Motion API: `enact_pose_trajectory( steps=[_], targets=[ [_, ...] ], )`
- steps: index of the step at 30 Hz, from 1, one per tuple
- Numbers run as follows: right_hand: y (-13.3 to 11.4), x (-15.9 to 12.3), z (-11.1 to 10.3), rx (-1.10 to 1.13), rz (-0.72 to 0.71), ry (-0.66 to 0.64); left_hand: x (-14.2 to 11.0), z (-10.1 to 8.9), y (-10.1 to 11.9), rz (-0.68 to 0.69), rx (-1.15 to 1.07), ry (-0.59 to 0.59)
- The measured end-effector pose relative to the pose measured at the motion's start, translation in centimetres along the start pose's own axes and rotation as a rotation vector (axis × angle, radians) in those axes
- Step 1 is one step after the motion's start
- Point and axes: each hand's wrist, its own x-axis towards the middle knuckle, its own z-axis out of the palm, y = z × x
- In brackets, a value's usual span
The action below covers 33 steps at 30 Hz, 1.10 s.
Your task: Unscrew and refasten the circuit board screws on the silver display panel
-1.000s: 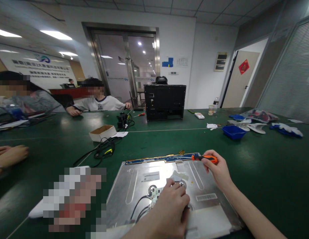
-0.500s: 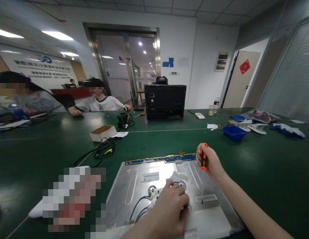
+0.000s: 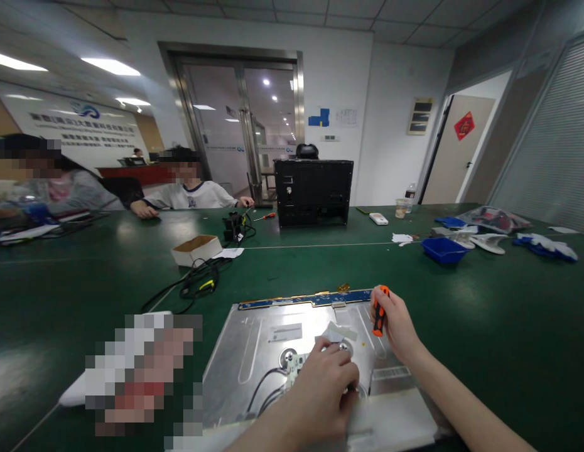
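In my right hand (image 3: 401,323) is a screwdriver (image 3: 378,317) with an orange and black handle, the fingers wrapped round it. Its thin shaft points down towards the metal back of a display panel (image 3: 247,333), left of a barcode label (image 3: 390,373). My left hand (image 3: 327,383) rests on the panel with curled fingers, over the right part of a small pale circuit board (image 3: 294,366). Whatever those fingers grip is hidden. Black cables (image 3: 261,386) run from the board. A blue circuit strip (image 3: 296,302) lines the panel's far edge.
A black monitor casing (image 3: 313,191) stands at the back. To the left are an open cardboard box (image 3: 196,251), coiled black cables (image 3: 198,282) and a pixelated item. A blue tray (image 3: 444,250) and gloves (image 3: 546,245) lie right. Two people sit across the table at left.
My right hand has lowered the screwdriver handle slightly, and its tip has shifted left, away from the barcode label. The left hand stays in place on the panel.
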Motion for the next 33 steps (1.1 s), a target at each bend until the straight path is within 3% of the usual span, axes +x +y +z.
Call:
enact_pose_trajectory(
  steps=[17,33],
  targets=[
    [-1.9,-3.2,0.3,-0.273,-0.402,-0.060,0.0,-0.6,0.2,0.041,0.050,-0.025],
    [-2.0,-3.7,0.7,-0.378,-0.495,-0.134,0.0,-0.5,0.2,0.047,0.051,-0.003]
  ],
)
